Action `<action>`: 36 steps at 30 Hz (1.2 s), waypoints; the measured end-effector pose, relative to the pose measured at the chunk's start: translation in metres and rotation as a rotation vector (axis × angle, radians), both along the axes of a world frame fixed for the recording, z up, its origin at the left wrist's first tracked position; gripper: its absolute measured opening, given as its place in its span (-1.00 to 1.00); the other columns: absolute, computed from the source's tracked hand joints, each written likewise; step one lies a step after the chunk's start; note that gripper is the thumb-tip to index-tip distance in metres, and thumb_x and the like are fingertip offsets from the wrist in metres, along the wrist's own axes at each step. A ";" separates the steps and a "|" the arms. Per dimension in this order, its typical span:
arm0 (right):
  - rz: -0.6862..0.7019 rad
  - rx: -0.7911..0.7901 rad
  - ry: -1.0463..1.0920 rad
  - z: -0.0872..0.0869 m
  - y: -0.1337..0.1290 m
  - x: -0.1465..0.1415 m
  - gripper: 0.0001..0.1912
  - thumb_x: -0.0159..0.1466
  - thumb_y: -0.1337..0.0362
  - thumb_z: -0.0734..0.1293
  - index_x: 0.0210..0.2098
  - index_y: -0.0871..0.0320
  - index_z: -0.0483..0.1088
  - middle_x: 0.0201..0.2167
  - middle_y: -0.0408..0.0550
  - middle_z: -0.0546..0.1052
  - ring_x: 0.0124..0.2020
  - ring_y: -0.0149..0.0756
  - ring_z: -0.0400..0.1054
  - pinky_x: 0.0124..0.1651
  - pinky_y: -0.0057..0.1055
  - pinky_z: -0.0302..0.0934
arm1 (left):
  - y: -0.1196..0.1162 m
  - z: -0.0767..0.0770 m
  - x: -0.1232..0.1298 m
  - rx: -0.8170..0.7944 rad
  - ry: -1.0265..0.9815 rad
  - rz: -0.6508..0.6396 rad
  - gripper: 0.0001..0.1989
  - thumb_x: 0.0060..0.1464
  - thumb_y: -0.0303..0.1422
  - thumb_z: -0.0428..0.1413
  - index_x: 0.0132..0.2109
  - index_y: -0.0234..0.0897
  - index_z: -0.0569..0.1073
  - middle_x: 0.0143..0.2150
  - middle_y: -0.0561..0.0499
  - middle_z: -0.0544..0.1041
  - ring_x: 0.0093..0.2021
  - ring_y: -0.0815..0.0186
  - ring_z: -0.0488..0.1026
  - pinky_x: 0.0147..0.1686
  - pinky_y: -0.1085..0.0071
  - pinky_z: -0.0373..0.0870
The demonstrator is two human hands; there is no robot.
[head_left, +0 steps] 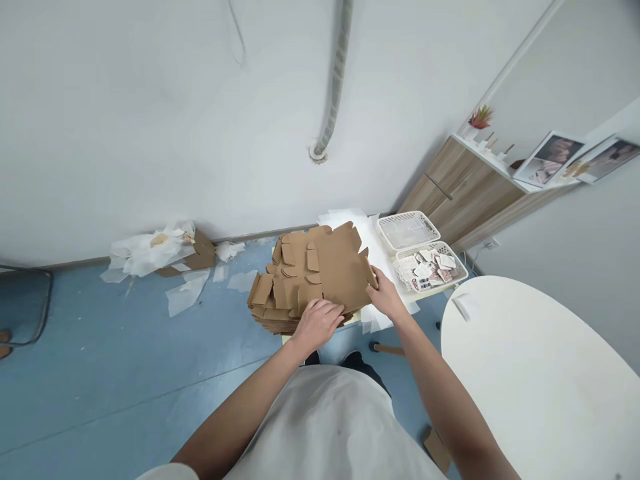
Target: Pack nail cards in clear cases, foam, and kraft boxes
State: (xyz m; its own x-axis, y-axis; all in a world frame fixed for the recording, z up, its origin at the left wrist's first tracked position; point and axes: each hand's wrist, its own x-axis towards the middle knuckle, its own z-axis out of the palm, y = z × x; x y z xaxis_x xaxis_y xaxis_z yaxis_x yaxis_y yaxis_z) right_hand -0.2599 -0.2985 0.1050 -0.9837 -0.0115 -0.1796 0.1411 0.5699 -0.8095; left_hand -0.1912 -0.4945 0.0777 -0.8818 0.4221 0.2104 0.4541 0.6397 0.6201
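A flat, unfolded cardboard box (344,267) lies on top of a stack of cut cardboard blanks (275,323). My right hand (385,295) is closed on its right edge, thumb on a raised side flap. At the near edge, my left hand (320,321) rests with its fingers bent over the cardboard; what its fingertips grip is partly hidden. Several small flaps and tabs stand up on the left half of the pile. White paper sheets (373,240) lie under and to the right of the stack.
Two white plastic baskets (407,230) stand at the right, the nearer one full of small cards and packets. A round white table (540,373) is at my right. Crumpled paper (150,250) and an open carton (203,252) lie on the floor by the wall. Beyond stands a wooden cabinet (460,190).
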 end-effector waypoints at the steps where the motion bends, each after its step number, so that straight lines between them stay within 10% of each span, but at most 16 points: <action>1: -0.033 -0.029 -0.017 -0.002 0.006 0.004 -0.40 0.00 0.35 0.18 0.07 0.07 0.16 -0.20 -0.06 0.45 -0.36 -0.28 0.34 -0.29 -0.32 0.23 | 0.000 0.003 0.000 0.011 -0.003 0.024 -0.66 0.08 -0.22 -0.06 0.00 -0.17 0.34 -0.06 -0.11 0.42 -0.03 0.16 0.30 -0.02 0.20 0.12; 10: -0.330 -0.327 0.102 -0.010 0.082 0.065 -0.54 0.02 0.32 0.17 -0.05 0.14 0.27 -0.17 -0.06 0.42 -0.19 -0.25 0.27 -0.18 -0.35 0.17 | 0.012 -0.012 -0.018 0.361 -0.225 0.493 -0.25 -0.08 -0.17 0.10 0.20 -0.26 -0.03 0.20 -0.24 0.04 0.17 0.07 0.08 0.08 0.10 0.08; 17: -0.610 -0.398 0.146 -0.019 0.159 0.143 -0.59 0.07 0.22 0.19 -0.07 0.12 0.28 -0.19 -0.07 0.42 -0.23 -0.25 0.28 -0.24 -0.36 0.18 | 0.103 -0.009 -0.016 0.706 -0.699 0.052 -0.53 -0.04 -0.27 0.07 0.04 -0.32 0.24 -0.07 -0.16 0.43 -0.12 0.23 0.41 -0.14 0.25 0.35; 30: -0.608 -0.461 0.199 -0.032 0.282 0.291 0.05 -0.06 0.16 0.40 0.23 -0.03 -0.35 0.24 0.01 -0.07 0.11 -0.14 0.09 -0.01 -0.25 0.18 | 0.292 -0.016 0.015 0.264 -0.516 -0.313 -0.64 -0.05 -0.37 -0.01 -0.05 -0.35 0.33 -0.17 -0.06 0.48 -0.24 0.30 0.44 -0.27 0.42 0.37; 36: -0.987 -0.395 0.193 -0.066 0.304 0.342 -0.01 -0.01 0.13 0.35 0.23 0.03 -0.34 0.14 0.13 0.14 -0.07 -0.16 0.30 -0.09 -0.16 0.23 | 0.352 -0.030 0.037 0.067 -0.396 -0.438 -0.62 -0.04 -0.36 -0.03 -0.03 -0.31 0.34 -0.24 -0.02 0.50 -0.38 0.35 0.42 -0.38 0.45 0.35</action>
